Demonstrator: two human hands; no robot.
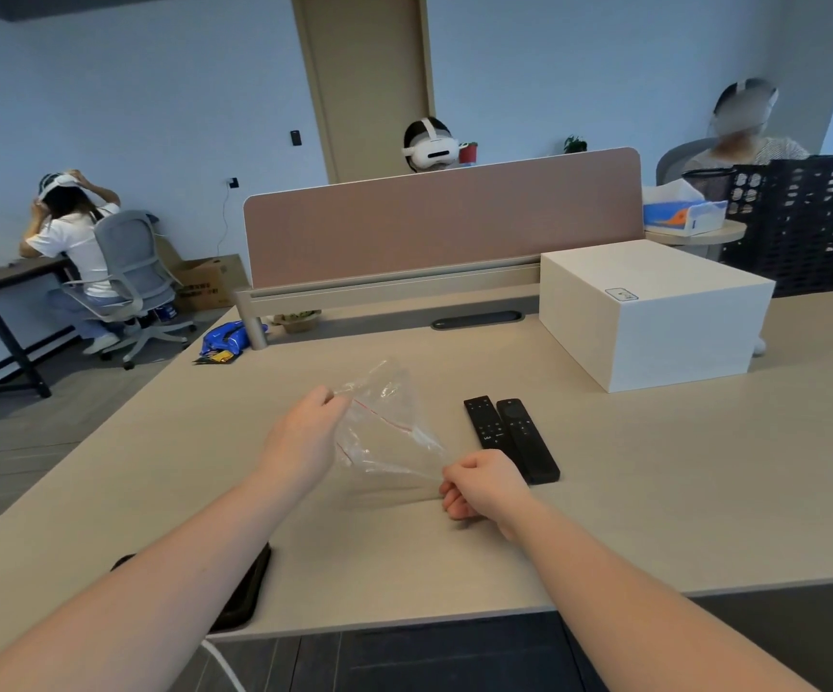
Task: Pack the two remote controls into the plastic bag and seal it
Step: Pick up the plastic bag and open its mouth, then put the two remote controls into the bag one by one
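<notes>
Forearms entering from bottom edge, elbows cut off. Black flat object (249,586) at near desk edge, mostly hidden under left forearm; identity not readable. White cable (224,664) below desk edge, runs out of frame.

Left hand (304,437) raised above desk (154,491), fingers closed in a pinch on upper left corner of plastic bag (384,432); fingertips hidden behind back of hand. Bag clear, crumpled, held off the desk between both hands, outline hard to trace against the surface; thin red line near its mouth visible. Open or sealed: cannot tell. Nothing visible inside.

Right hand (484,484) curled into a loose fist, gripping lower right corner of bag, low over desk; contact with desk unclear.

Two black remote controls (511,437) lying flat on desk, side by side and touching, just right of bag; near end of left one hidden behind right hand. Outside the bag.

White box (654,312) further back right, well apart from remotes.
</notes>
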